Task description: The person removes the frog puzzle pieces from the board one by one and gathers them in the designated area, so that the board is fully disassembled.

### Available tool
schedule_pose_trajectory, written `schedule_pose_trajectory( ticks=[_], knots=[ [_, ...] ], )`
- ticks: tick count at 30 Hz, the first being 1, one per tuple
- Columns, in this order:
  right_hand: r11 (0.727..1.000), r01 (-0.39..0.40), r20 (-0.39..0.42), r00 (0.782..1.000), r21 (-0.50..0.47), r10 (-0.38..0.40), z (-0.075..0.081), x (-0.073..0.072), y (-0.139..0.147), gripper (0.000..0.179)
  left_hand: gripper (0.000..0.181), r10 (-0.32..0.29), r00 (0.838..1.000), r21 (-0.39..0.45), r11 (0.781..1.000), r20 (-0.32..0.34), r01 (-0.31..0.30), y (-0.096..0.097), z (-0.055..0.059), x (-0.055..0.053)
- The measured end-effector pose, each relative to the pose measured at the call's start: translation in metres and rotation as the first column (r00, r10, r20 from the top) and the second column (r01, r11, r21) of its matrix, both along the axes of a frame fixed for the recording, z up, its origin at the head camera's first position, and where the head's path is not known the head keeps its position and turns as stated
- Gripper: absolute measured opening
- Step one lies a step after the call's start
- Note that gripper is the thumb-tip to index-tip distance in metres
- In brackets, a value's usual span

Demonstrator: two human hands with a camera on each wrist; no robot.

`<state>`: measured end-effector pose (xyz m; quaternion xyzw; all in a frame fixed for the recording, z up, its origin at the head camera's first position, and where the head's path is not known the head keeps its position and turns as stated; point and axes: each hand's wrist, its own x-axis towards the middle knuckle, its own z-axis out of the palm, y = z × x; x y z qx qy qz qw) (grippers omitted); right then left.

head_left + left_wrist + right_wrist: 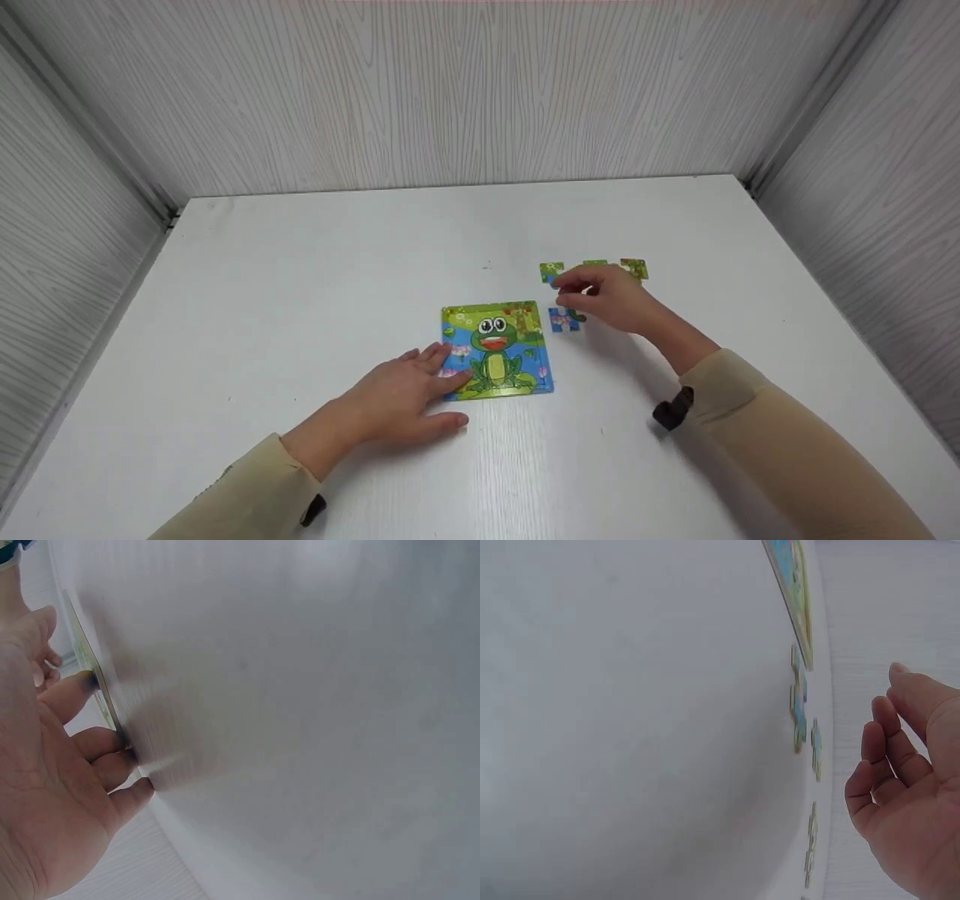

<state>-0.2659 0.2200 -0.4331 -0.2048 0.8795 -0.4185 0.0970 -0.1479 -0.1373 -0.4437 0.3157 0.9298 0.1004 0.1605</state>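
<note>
Frog puzzle [495, 341] (partly) under left grip [401, 394]

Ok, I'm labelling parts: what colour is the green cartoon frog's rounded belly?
Pale yellow; the rounded belly shows best in the head view.

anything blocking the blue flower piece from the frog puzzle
Nothing visible is in the way: a narrow strip of bare table separates the blue flower piece from the frog puzzle. The left grip touches the puzzle's left side, away from that gap.
</note>
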Motion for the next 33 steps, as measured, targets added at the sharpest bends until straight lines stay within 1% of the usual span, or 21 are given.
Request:
schedule_pose_trajectory(
  ticks=[4,7,12,17,21,24,33],
  knots=[
    [0.996,-0.091,-0.011,0.996,-0.003,0.091,0.003,0.005,-0.019,0.032,0.073,0.001,1.000,-0.001,1.000,0.003,-0.001,0.000,0.000,0.000],
    [0.990,-0.143,-0.019,0.990,0.009,0.143,0.003,0.007,-0.033,0.032,0.073,-0.007,1.000,0.007,1.000,-0.004,0.007,0.000,-0.001,-0.001],
    [0.981,-0.191,-0.006,0.982,0.032,0.191,-0.003,0.009,-0.051,0.031,0.072,-0.013,1.000,0.013,1.000,-0.017,0.013,0.000,-0.004,-0.002],
    [0.968,-0.241,0.045,0.970,0.062,0.239,-0.007,0.013,-0.067,0.034,0.072,-0.009,1.000,-0.002,1.000,-0.015,0.009,-0.001,-0.004,-0.001],
    [0.959,-0.269,0.108,0.960,0.089,0.259,-0.012,0.014,-0.075,0.035,0.072,-0.008,1.000,-0.004,1.000,-0.012,0.007,-0.001,-0.004,-0.001],
    [0.957,-0.270,0.132,0.958,0.106,0.255,-0.014,0.014,-0.078,0.035,0.072,-0.005,1.000,0.000,1.000,-0.013,0.005,-0.001,-0.003,-0.001],
    [0.944,-0.289,0.144,0.953,0.157,0.267,-0.018,0.013,-0.078,0.040,0.073,0.002,1.000,-0.003,1.000,-0.006,-0.002,-0.001,-0.004,-0.001]
  ],
)
